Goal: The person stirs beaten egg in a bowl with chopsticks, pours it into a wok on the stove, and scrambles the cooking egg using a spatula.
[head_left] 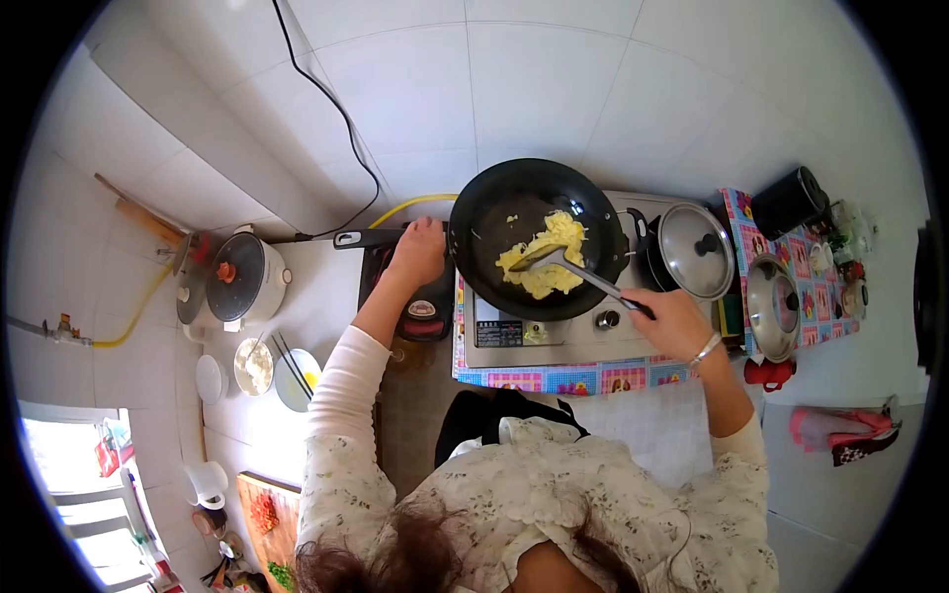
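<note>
A black wok sits over the gas stove, with yellow scrambled egg lying in its middle and right part. My left hand is wrapped round the wok's long handle on the left side. In my right hand is the dark end of a metal spatula. The spatula's blade rests on the egg inside the wok. A few small bits of egg lie apart, left of the main heap.
Right of the wok stands a lidded pot, then another glass lid and a black container. At left are a rice cooker, a bowl with chopsticks, a white-filled bowl and a cutting board.
</note>
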A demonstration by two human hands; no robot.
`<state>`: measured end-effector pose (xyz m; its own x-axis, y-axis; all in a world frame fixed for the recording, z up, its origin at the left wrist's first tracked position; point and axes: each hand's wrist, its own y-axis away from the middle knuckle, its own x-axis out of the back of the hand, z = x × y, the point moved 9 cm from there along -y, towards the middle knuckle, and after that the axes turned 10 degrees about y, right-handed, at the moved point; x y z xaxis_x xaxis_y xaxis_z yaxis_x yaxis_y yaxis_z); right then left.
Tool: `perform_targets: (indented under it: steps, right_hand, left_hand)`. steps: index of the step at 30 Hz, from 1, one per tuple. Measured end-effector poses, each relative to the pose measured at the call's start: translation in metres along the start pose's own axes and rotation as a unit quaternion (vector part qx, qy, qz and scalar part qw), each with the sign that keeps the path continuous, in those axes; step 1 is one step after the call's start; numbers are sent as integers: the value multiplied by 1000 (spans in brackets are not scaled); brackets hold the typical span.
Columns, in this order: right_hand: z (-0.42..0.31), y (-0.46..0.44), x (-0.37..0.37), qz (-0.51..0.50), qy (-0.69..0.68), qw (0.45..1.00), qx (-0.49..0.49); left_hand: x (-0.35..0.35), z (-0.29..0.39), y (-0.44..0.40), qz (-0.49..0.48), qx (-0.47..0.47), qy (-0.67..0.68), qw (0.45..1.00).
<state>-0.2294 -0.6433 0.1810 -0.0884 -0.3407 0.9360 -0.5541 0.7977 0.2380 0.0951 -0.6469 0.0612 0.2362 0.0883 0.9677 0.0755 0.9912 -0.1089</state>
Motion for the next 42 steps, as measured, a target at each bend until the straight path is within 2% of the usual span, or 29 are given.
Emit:
perform_targets:
  steps: [4, 7, 11, 14, 15, 19, 22, 25, 28, 31, 34, 38, 39, 42]
  right_hand:
    - [-13, -12, 0, -5, 66, 998, 13]
    - [-20, -46, -16, 73, 84, 994, 1]
    - [5, -49, -5, 94, 28, 992, -81]
    - [5, -46, -6, 81, 16, 994, -76]
    - [-3, -47, -15, 47, 0, 996, -72]
    - [-24, -34, -7, 81, -6, 997, 10]
    - [-22, -1, 23, 46, -13, 998, -39]
    - [-11, 12, 25, 51, 93, 994, -35]
    - [-19, -6, 11, 30, 70, 996, -37]
    - [-18, -28, -5, 48, -7, 999, 2]
    - [-10, -32, 11, 59, -30, 997, -36]
    - [-8, -49, 11, 73, 43, 995, -45]
    - [-4, -58, -6, 76, 45, 996, -9]
    - [-20, -56, -16, 25, 32, 998, -45]
  left_hand:
    - [-9, -17, 4, 20, 10, 41, 999]
    - [-11, -24, -1, 1, 42, 83, 996]
    - [6, -39, 8, -4, 57, 87, 995]
    - [3, -49, 12, -32, 38, 28, 998]
    - [0, -51, 9, -41, 38, 11, 998]
    - [-12, -54, 0, -40, 46, 12, 998]
    - [-13, -57, 1, -26, 43, 48, 998]
    - [-13, -58, 0, -11, 22, 63, 998]
    - [-7, -56, -2, 0, 6, 75, 997]
    - [-7, -56, 2, 12, -3, 99, 995]
    - [-9, -60, 0, 13, -1, 102, 995]
    - [-11, -61, 1, -1, 12, 96, 995]
    - [-11, -61, 1, -4, 15, 96, 995]
    - [-9, -59, 2, -5, 17, 96, 995]
